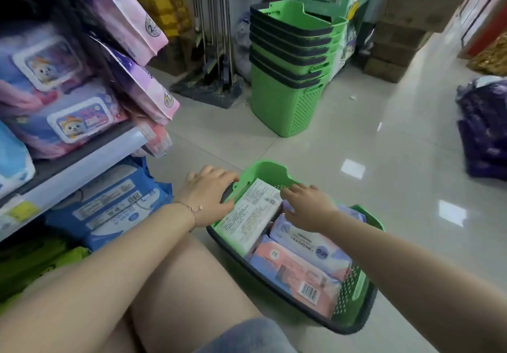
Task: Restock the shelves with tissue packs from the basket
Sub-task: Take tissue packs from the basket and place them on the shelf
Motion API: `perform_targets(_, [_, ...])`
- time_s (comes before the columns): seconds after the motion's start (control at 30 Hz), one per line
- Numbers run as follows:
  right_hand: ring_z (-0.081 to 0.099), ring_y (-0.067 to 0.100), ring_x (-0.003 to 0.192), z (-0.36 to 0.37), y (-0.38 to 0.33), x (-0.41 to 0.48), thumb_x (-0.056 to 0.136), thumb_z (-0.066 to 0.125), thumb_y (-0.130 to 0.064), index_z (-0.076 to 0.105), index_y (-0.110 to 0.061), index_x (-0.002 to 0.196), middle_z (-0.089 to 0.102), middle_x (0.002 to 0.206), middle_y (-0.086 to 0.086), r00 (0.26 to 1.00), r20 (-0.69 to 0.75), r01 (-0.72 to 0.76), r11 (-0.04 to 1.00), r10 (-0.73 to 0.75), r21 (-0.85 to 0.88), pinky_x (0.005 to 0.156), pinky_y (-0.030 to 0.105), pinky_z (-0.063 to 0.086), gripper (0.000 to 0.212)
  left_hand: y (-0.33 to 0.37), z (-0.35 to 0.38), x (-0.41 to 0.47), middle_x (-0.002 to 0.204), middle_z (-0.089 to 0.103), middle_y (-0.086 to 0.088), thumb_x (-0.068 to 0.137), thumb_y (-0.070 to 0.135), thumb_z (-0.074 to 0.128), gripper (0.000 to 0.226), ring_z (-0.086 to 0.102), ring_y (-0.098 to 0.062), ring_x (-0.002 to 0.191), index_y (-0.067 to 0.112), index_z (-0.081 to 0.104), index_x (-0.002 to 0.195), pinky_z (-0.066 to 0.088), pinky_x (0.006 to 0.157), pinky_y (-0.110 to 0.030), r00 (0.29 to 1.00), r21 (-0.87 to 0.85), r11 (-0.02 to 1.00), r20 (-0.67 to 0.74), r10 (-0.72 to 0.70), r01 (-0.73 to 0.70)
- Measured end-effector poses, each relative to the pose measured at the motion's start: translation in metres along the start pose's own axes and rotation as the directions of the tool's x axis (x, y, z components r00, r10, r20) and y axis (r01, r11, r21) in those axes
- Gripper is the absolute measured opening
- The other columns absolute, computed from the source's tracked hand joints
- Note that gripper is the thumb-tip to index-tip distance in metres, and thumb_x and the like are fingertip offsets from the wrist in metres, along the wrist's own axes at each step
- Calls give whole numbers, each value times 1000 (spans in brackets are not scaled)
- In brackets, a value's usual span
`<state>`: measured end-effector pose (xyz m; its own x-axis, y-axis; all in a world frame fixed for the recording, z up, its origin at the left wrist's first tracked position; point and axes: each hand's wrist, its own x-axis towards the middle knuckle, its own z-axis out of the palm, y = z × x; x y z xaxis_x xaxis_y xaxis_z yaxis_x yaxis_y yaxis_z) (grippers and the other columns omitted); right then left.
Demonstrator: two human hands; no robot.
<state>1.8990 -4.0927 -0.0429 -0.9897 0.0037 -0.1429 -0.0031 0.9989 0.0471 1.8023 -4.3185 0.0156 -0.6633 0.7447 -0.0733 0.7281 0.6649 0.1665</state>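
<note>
1. Reaching down from a crouch, both bare hands meet at a green basket (362, 292) on the tiled floor (356, 146).
2. The left hand (208, 196), with a thin bracelet (192, 208) at the wrist, lies on the basket's near-left dark rim; its fingers bend over the rim and touch the edge of a white pack (252, 215); whether they actually grip it cannot be told.
3. The right hand (307, 207) hovers inside the basket with fingers loosely spread and holding nothing; its fingertips point towards the white pack's far corner.
4. The tissue packs are in the basket; the white pack stands on edge along the left wall; a lilac pack (310, 245) lies just under the right hand; a pink pack (296, 275) with a barcode lies beside it, nearer the viewer.
5. A bare thigh and the hem of denim shorts (247, 336) fill the lower middle.
6. To the left stands a shelf (90, 157); lilac wipes packs (68, 116) with cartoon lids sit on it; blue packs (109, 210) lie below it; pink bags (129, 15) hang at its end.
7. Farther off, a nested stack of green baskets (288, 78) stands on the floor; metal poles (211, 9) lean behind it; cardboard boxes (397, 37) sit at the back right; dark purple packs (482, 127) are piled at the right edge.
</note>
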Motion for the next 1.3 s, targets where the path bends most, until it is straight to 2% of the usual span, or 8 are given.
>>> perform_targets(0.17, [43,29,120,44,30,-23,87,49,-23,39,-17,132,43,132,8,956,219,-186,981,194,-59,96,41,38,48,-4,9,-4,136,45,10,88,38,50,47,36,-16,125,35,40,133,33,98,-38,999,-27,999,43,-17,19])
perform_targets(0.3, [39,28,123,60,52,-37,85,50,-30,40,-19,130,40,132,7,913,234,-326,942,335,-77,98,41,37,47,-10,8,-7,134,47,9,88,38,51,45,38,-16,122,34,41,132,33,95,-37,997,-46,997,50,-53,56])
perform_targets(0.43, [37,28,123,67,61,-42,76,59,-43,36,-24,129,39,130,4,875,238,-410,906,422,-103,96,41,38,61,-14,7,-8,137,44,9,90,39,50,46,37,-16,123,33,39,134,32,94,-37,995,-46,996,61,-76,78])
perform_targets(0.6, [38,32,119,69,58,-38,76,61,-33,33,-24,126,41,127,11,824,253,-485,862,507,-147,87,42,40,58,-14,8,-8,136,44,9,90,39,50,46,37,-16,122,33,38,134,32,93,-37,994,-41,996,71,-79,82])
perform_targets(0.83, [47,31,108,58,60,-29,77,60,-28,31,-19,128,49,116,9,852,266,-406,890,451,-208,90,42,37,59,-11,9,-7,134,45,9,90,37,50,43,38,-16,121,32,40,132,30,87,-35,994,-58,995,69,-82,86])
perform_targets(1.0, [44,28,110,36,62,-19,68,67,-46,30,-16,128,47,118,7,882,244,-360,911,403,-202,82,38,38,77,-12,4,-7,136,44,9,90,36,50,43,37,-17,122,32,40,132,32,92,-37,994,-53,995,70,-86,90])
perform_targets(1.1, [44,26,112,6,62,-8,59,75,-54,32,-15,128,48,120,7,906,271,-284,942,325,-180,84,37,43,89,-13,-3,-6,136,44,9,90,35,50,43,37,-17,122,31,41,132,34,95,-38,994,-45,995,57,-89,92])
perform_targets(1.3, [43,20,101,-75,44,8,58,79,-58,37,-12,131,50,116,5,941,314,-36,960,126,-277,84,31,46,96,-11,-16,-6,138,43,9,89,35,51,46,36,-16,124,31,40,134,36,97,-38,996,-45,995,23,-87,88])
